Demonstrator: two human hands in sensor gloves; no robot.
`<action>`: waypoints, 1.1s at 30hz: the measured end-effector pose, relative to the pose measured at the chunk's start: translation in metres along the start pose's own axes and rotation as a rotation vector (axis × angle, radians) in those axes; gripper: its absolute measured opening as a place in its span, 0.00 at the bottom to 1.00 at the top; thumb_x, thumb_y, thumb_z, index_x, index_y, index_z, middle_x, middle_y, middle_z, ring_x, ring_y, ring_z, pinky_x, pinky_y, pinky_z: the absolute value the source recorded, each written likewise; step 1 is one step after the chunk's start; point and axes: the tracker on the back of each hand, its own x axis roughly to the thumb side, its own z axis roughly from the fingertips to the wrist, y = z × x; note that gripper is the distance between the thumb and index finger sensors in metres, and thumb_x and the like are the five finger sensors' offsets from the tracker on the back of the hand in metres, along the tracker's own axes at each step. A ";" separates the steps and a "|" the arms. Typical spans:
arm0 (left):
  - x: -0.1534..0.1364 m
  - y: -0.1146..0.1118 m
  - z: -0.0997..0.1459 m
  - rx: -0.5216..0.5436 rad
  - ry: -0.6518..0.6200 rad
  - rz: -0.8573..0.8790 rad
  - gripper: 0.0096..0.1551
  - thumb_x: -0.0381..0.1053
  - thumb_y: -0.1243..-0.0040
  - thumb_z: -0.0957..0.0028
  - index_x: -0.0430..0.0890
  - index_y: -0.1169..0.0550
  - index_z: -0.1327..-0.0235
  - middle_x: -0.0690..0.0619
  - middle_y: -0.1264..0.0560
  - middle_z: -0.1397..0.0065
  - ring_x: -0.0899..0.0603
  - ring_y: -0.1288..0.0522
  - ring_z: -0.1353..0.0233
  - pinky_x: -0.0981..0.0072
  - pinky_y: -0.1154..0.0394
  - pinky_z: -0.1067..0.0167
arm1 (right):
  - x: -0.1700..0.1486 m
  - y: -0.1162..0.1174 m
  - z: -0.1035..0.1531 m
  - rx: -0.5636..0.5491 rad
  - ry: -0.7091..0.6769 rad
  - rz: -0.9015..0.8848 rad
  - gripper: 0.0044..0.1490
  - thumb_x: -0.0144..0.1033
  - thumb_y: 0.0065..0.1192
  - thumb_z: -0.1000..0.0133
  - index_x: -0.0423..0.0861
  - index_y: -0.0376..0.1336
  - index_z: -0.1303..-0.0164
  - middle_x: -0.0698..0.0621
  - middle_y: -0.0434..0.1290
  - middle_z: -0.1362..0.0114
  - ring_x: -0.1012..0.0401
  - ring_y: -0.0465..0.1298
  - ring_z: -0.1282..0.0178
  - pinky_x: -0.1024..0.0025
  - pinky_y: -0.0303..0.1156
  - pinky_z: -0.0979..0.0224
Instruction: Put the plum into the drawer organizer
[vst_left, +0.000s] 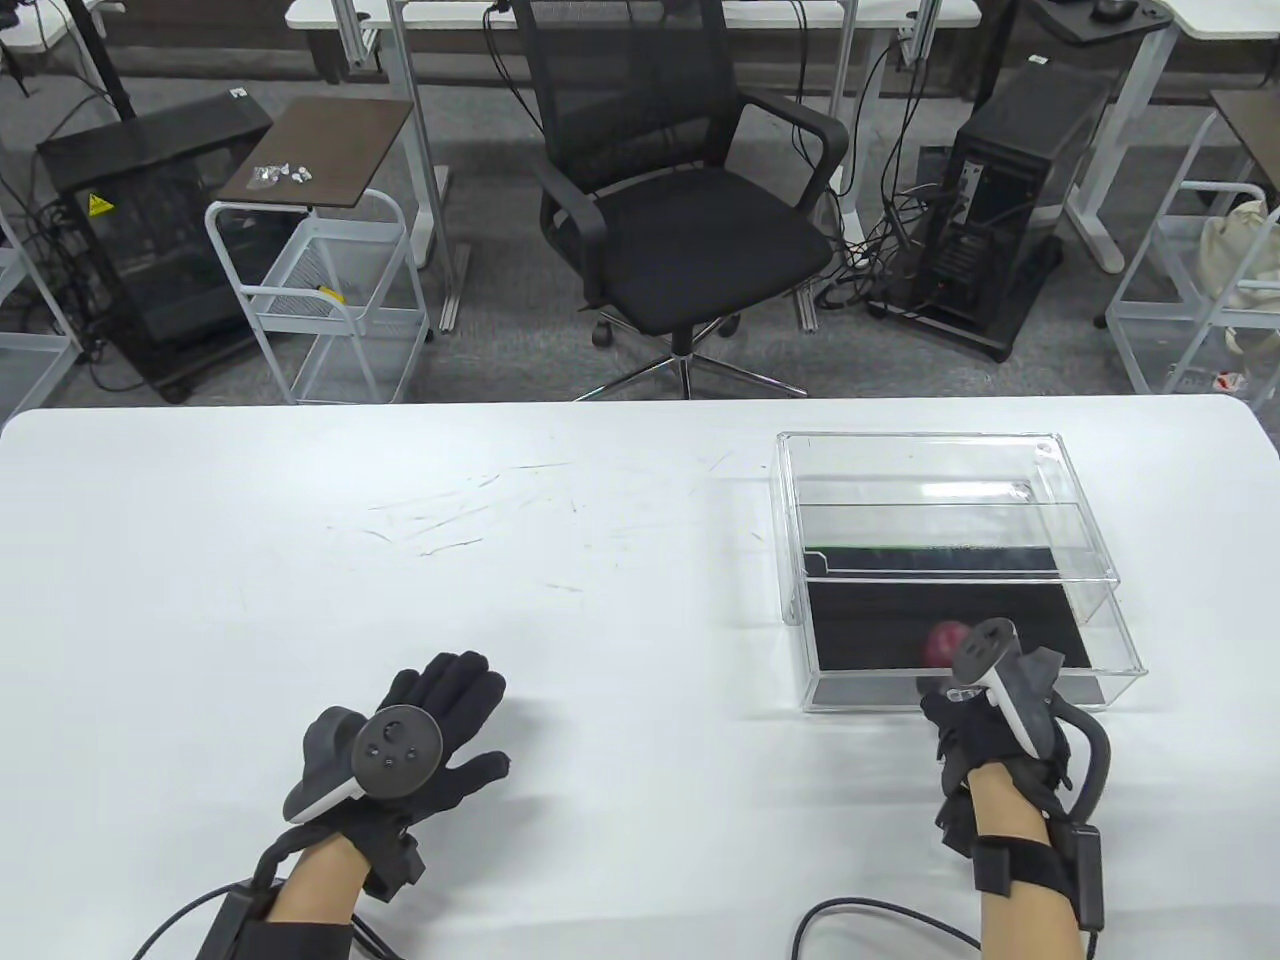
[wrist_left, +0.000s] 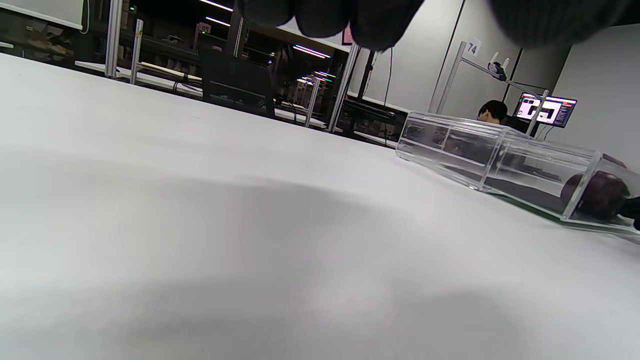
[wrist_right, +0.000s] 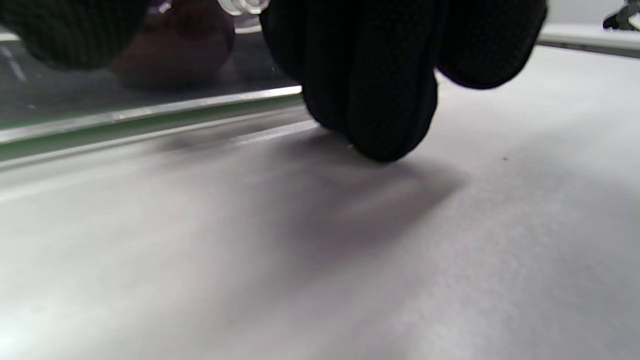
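The dark red plum (vst_left: 942, 640) lies inside the pulled-out drawer of the clear drawer organizer (vst_left: 920, 470), near the drawer's front wall. It also shows through the clear wall in the left wrist view (wrist_left: 597, 192) and the right wrist view (wrist_right: 175, 45). My right hand (vst_left: 948, 702) is at the drawer's front, outside it, with curled fingers (wrist_right: 370, 100) touching the table. Whether it holds the drawer's small clear handle is hidden. My left hand (vst_left: 440, 715) rests flat on the table, fingers spread, holding nothing, far left of the organizer.
The white table (vst_left: 500, 560) carries only the organizer, at the right. A black office chair (vst_left: 690, 200) stands beyond the far edge. Cables trail from both wrists at the near edge.
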 end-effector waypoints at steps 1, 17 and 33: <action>0.000 0.000 0.000 -0.001 0.000 0.000 0.47 0.70 0.43 0.56 0.53 0.34 0.21 0.51 0.42 0.11 0.40 0.44 0.13 0.42 0.50 0.18 | 0.000 0.000 0.001 -0.053 -0.009 0.028 0.51 0.65 0.62 0.60 0.33 0.67 0.43 0.43 0.82 0.46 0.55 0.85 0.54 0.50 0.76 0.41; -0.002 -0.002 -0.001 -0.033 0.033 0.010 0.47 0.69 0.43 0.55 0.53 0.34 0.21 0.51 0.42 0.11 0.40 0.44 0.13 0.43 0.50 0.18 | 0.039 -0.012 -0.041 -0.114 0.014 0.032 0.50 0.64 0.62 0.59 0.34 0.66 0.42 0.42 0.81 0.44 0.55 0.84 0.51 0.49 0.73 0.37; -0.004 -0.003 -0.002 -0.037 0.037 0.011 0.47 0.70 0.43 0.55 0.53 0.34 0.21 0.51 0.42 0.11 0.40 0.44 0.13 0.42 0.50 0.18 | 0.045 -0.023 -0.050 -0.046 0.022 0.008 0.54 0.67 0.57 0.58 0.35 0.63 0.36 0.40 0.79 0.39 0.52 0.83 0.46 0.47 0.72 0.37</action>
